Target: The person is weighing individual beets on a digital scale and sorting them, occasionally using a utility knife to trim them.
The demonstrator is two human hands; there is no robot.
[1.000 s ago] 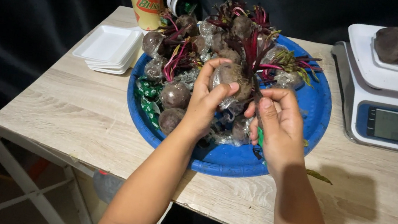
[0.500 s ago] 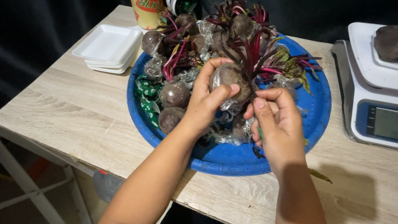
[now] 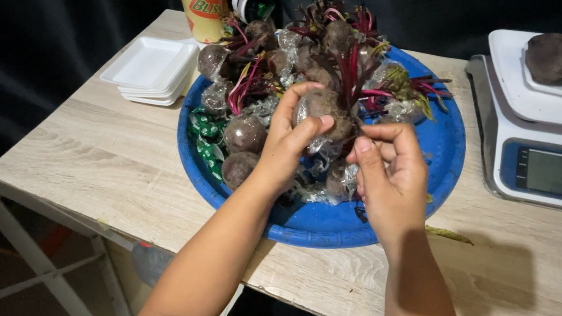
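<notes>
Left hand point(image 3: 290, 145) fingers point(image 3: 313, 128) curl round a wrapped beetroot point(image 3: 321, 107) — right hand point(image 3: 389, 175) fingers point(image 3: 367, 154) pinch its film.

both bare forearms are reaching up from the near edge, converging toward the middle. the left hand point(image 3: 292, 136) is curling its fingers and thumb closed in a grip, palm turned rightward. the right hand point(image 3: 388, 172) is hovering just beside it, fingers bent inward, thumb and fingertips pinching toward the left hand.

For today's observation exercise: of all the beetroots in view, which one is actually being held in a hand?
The plastic-wrapped beetroot gripped by the left hand above the blue tray; the others lie loose.
</notes>
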